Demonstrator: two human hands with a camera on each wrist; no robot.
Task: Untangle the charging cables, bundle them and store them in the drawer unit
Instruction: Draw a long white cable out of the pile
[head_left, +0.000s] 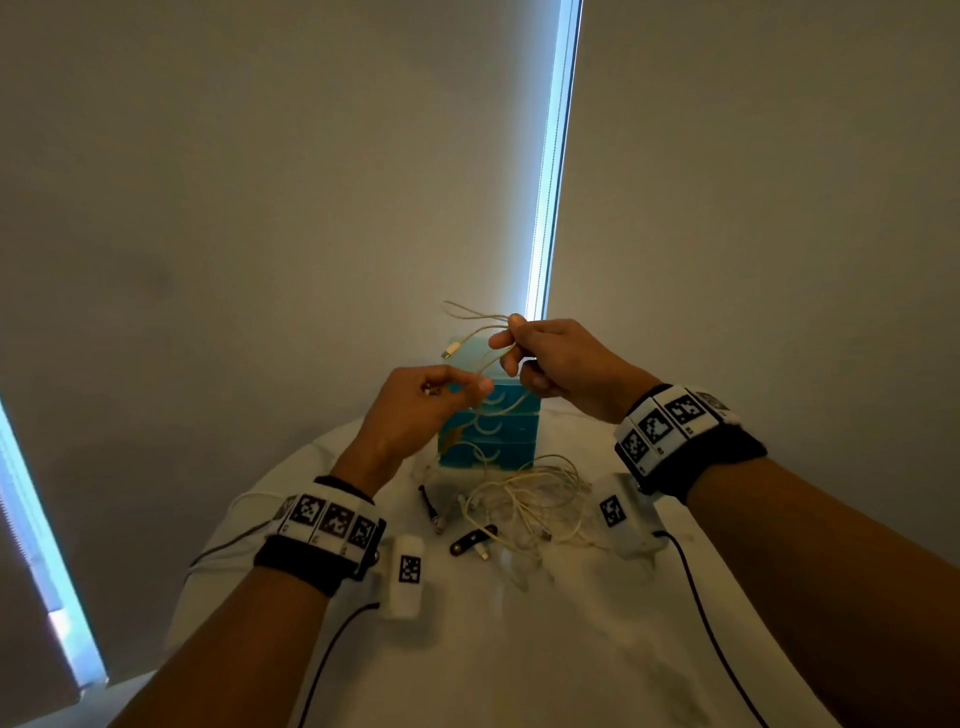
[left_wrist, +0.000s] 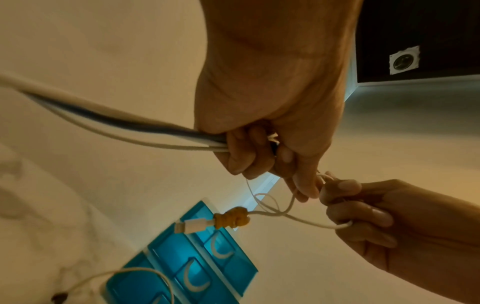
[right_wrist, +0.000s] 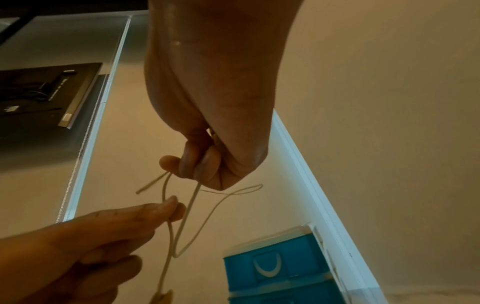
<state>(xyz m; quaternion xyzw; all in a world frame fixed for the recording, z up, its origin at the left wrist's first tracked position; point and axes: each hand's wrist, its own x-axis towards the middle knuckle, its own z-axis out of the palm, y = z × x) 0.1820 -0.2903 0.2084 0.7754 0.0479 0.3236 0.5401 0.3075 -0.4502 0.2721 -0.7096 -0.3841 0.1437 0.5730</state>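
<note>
Both hands are raised above the white table (head_left: 519, 649) and share one thin white charging cable (right_wrist: 182, 228). My left hand (head_left: 480, 387) pinches it between thumb and forefinger. Slightly higher, my right hand (head_left: 511, 338) grips loops of the same cable in curled fingers. A white connector with a yellow protector (left_wrist: 231, 221) dangles below the hands. Another plug end (head_left: 448, 354) sticks out left of the right hand. The blue drawer unit (head_left: 488, 431) stands behind, all its drawers closed. A tangle of white cables (head_left: 530, 499) lies on the table before it.
Two black cable straps (head_left: 472, 540) (head_left: 428, 506) lie beside the tangle. The drawer unit backs onto a plain wall with a bright window strip (head_left: 550, 182). Black cords from my wrist units trail over the table's near half.
</note>
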